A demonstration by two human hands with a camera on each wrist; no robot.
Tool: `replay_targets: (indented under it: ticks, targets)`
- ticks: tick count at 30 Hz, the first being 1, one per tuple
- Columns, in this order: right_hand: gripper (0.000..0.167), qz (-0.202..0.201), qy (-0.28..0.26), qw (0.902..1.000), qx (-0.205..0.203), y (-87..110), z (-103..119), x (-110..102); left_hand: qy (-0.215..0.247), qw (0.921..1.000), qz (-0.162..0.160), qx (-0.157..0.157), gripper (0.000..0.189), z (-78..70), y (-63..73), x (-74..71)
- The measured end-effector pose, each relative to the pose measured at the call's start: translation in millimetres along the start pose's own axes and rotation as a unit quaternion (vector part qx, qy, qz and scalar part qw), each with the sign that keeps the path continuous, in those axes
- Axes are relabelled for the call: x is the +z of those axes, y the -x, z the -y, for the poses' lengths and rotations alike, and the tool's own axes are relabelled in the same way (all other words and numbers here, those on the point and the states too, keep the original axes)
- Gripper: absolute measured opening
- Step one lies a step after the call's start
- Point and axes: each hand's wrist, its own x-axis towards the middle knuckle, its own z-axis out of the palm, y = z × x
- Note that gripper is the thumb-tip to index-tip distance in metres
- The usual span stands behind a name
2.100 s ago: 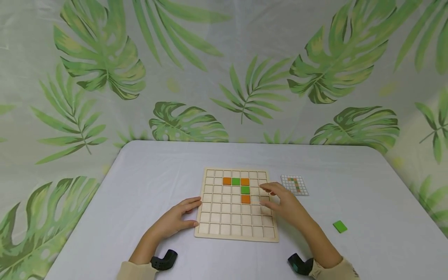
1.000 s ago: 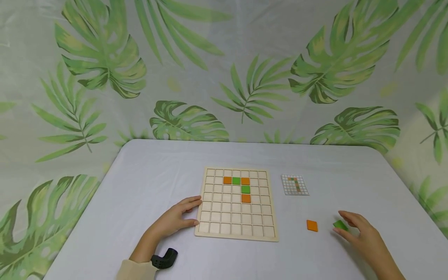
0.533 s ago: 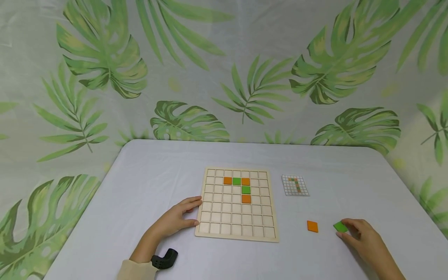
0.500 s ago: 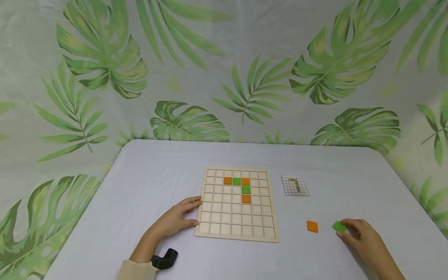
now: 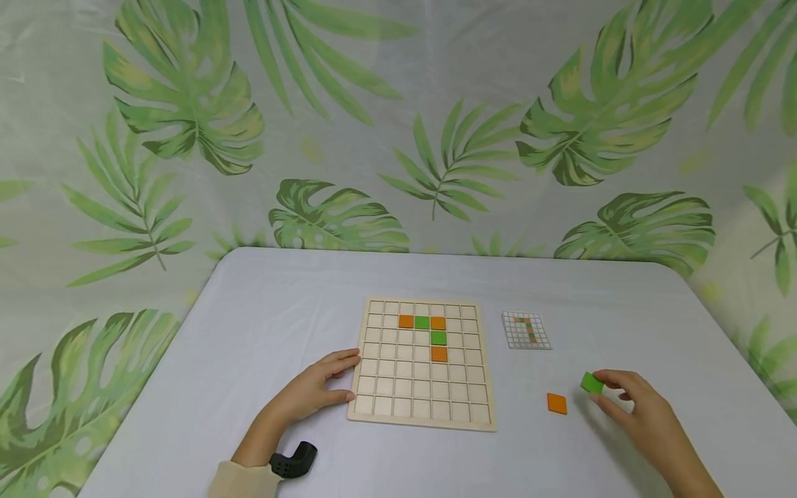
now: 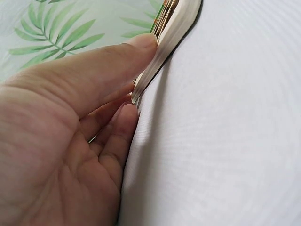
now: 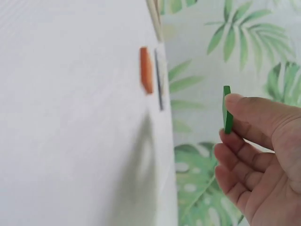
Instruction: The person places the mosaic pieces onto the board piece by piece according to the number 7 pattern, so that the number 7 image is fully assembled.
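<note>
In the head view, my left hand [image 5: 314,389] rests at the left edge of a wooden grid board [image 5: 386,373], with thumb and fingertips touching its rim. Five small squares is how the pattern reads: orange tiles [image 5: 438,354] and green tiles [image 5: 438,338] alternate along a row and down a column. To the board's right, my right hand [image 5: 641,408] pinches a loose green tile [image 5: 592,383] between thumb and fingers. That tile is held above the table, as the right wrist view shows. Just left of it, a loose orange tile [image 5: 557,403] lies flat on the cloth.
A small pattern card [image 5: 526,330] with a printed coloured grid lies right of the board. White cloth covers the table [image 5: 280,297]. A leaf-print backdrop [image 5: 349,138] hangs behind it. On my left wrist sits a black device [image 5: 294,461].
My right hand has moved from over the board to the green tile at the right, pinched it, and lifted it slightly leftward. The left hand has stayed at the board's edge.
</note>
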Motion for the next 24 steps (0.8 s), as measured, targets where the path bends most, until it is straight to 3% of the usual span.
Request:
replay_targets:
  ticks: [4, 9, 16, 24]
  targets:
    - [0.032, -0.011, -0.010, 0.9994, -0.030, -14.7, 21, 3, -0.008, 1.0000, 0.002, 0.004, 0.064, 8.8, -1.3, 0.6]
    - [0.035, 0.009, -0.033, 0.9981, -0.051, -32.2, 45, 15, -0.013, 0.9999, 0.003, 0.004, 0.065, 9.6, -1.8, 0.6]
    - [0.038, 0.039, -0.079, 0.9897, -0.113, -51.1, 71, 47, -0.010, 0.9999, 0.005, 0.010, 0.063, 9.0, -2.0, 0.6]
    - [0.034, 0.085, -0.112, 0.9808, -0.135, -63.3, 92, 82, -0.009, 1.0000, 0.004, 0.001, 0.064, 7.9, -0.9, 0.6]
